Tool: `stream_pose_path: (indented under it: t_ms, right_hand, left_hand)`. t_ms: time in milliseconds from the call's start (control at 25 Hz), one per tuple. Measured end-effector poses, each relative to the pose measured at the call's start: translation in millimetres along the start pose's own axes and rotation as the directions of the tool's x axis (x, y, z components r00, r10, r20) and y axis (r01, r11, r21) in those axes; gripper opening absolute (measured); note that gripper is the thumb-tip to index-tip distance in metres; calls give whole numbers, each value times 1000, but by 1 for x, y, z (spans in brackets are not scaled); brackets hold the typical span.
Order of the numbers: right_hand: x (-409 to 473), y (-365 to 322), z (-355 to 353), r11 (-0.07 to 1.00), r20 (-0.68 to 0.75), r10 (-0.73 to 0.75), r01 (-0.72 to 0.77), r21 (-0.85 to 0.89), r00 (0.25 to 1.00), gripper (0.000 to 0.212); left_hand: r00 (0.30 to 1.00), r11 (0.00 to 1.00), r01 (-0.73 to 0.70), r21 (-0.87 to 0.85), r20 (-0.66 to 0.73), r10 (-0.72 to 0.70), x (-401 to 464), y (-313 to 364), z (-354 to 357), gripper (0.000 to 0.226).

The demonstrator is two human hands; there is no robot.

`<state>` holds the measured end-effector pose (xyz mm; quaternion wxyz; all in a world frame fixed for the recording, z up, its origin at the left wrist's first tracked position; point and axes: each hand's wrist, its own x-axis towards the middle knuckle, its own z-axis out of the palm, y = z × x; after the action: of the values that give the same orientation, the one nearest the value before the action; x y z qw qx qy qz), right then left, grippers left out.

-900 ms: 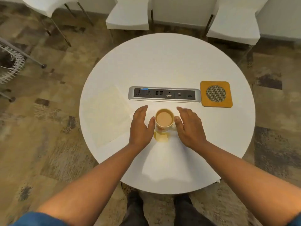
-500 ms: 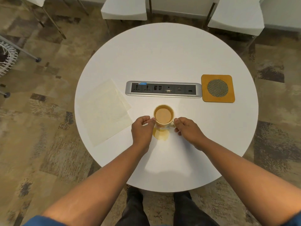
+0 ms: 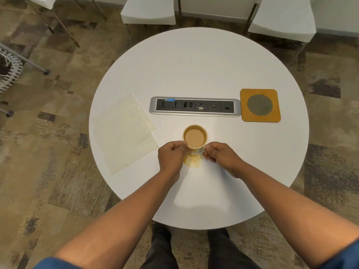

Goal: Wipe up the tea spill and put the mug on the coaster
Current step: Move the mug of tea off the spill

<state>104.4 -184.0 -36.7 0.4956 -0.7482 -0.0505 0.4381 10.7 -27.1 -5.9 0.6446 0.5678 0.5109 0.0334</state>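
Observation:
A yellow mug (image 3: 194, 137) full of milky tea stands near the middle of the round white table (image 3: 198, 70). My left hand (image 3: 171, 156) pinches its left side and my right hand (image 3: 219, 155) grips its right side, near the handle. A small brown tea spill (image 3: 192, 161) lies on the table just in front of the mug, between my hands. An orange square coaster (image 3: 260, 105) with a round mesh centre lies to the right. Pale paper napkins (image 3: 124, 133) lie flat to the left.
A silver power and data socket strip (image 3: 194, 106) is set into the table behind the mug, between napkins and coaster. White chairs (image 3: 148, 10) stand beyond the far edge. A white wire basket (image 3: 7, 68) sits on the carpet at left.
Both hands went from flat and open beside the mug to curled fingers gripping its sides. The mug stays at the same spot by the spill.

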Motion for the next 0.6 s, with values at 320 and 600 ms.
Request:
stream_pose_path:
  t_ms: [320,600]
  right_hand:
    - [-4,5,-1,998,-10,-27,27,61,1000,30]
    - [-22,1,-11,992,-35,-45,49,117,998,28]
  left_hand:
    - [999,999,-37,-7,17,38,-6,0,1,17]
    - [989,995,-96,-35,107,99,-14,7,3,9]
